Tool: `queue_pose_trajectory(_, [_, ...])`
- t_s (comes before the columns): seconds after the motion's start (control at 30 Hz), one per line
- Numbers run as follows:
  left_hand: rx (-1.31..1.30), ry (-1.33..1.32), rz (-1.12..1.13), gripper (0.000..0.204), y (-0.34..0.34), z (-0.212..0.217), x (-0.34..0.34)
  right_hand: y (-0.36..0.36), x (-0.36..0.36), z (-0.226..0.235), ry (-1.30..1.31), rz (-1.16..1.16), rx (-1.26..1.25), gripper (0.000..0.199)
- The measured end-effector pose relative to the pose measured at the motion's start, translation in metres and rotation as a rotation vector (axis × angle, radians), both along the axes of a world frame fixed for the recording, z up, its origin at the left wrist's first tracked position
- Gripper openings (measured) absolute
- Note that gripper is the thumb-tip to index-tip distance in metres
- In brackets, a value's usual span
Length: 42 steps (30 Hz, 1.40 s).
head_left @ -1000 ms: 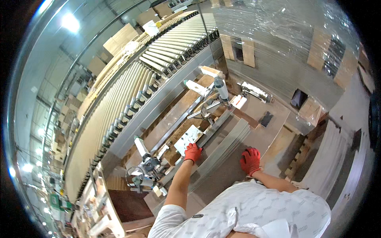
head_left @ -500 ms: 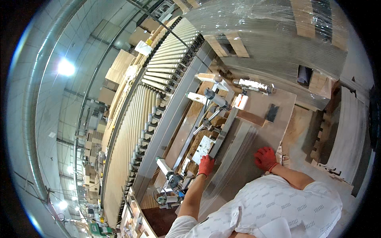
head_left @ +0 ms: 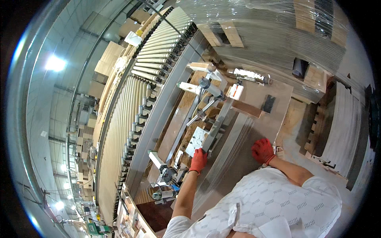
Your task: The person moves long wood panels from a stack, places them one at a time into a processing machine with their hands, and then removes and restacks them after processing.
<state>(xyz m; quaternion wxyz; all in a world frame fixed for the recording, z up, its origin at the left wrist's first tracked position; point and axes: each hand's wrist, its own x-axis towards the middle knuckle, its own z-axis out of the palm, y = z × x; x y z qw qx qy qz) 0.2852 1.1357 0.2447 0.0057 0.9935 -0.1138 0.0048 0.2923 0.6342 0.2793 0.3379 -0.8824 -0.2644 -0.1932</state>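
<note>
Rollers (head_left: 131,107) fill the left half of the frame: I see a long conveyor of pale tubes that curves from the top middle down to the lower left. At the top right stands a big stack of boards (head_left: 274,43) wrapped in clear plastic film.

In the middle of the frame lies a wide brown wooden panel (head_left: 238,146), flat and smooth. A metal machine frame (head_left: 198,119) with grey arms and clamps runs along its left edge, from the upper middle down toward the lower middle.

I see my white patterned shirt (head_left: 270,206) at the bottom right.

On the panel, near the top, lie a shiny roll (head_left: 249,75), a brown wood block (head_left: 247,108) and a small dark block (head_left: 268,104), each a little apart from the others.

My left hand (head_left: 198,160) wears a red glove. It rests at the left edge of the panel, just under a small grey metal plate (head_left: 196,141) on the machine. Its fingers curl at that edge, but I cannot tell if they grip anything.

My right hand (head_left: 262,150) also wears a red glove. It presses down flat on the panel near the right edge, with nothing held in it.
</note>
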Motion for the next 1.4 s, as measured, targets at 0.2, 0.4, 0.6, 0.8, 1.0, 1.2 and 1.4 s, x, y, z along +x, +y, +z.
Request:
queue_pose_trajectory(0.2, [-0.404,0.272,0.056,0.054,-0.086,0.070,0.028,-0.019,0.002,-0.014,0.021,-0.071,-0.063,0.027])
queue_pose_trajectory(0.4, [-0.440,-0.082,-0.102,0.057,-0.101,0.140,0.000,0.008,0.049,0.004,0.462,-0.226,0.771,0.026])
queue_pose_trajectory(0.6, [-0.472,-0.014,0.062,0.055,-0.159,0.294,-0.030,0.009,0.163,0.109,0.372,0.058,1.132,0.048])
queue_pose_trajectory(0.8, [-0.442,0.005,0.181,0.053,-0.178,0.299,-0.094,0.038,0.185,0.118,0.276,0.225,1.422,0.049])
queue_pose_trajectory(1.0, [-0.422,0.083,0.313,0.054,-0.197,0.277,-0.152,0.017,0.169,0.105,0.380,0.089,0.870,0.039])
queue_pose_trajectory(1.2, [-0.163,-0.160,0.318,0.066,-0.175,0.215,-0.164,-0.011,0.174,0.037,0.618,0.069,0.647,0.029])
queue_pose_trajectory(1.4, [-0.373,0.026,0.529,0.064,-0.145,0.195,-0.188,0.049,0.141,0.104,0.739,0.439,1.014,0.034])
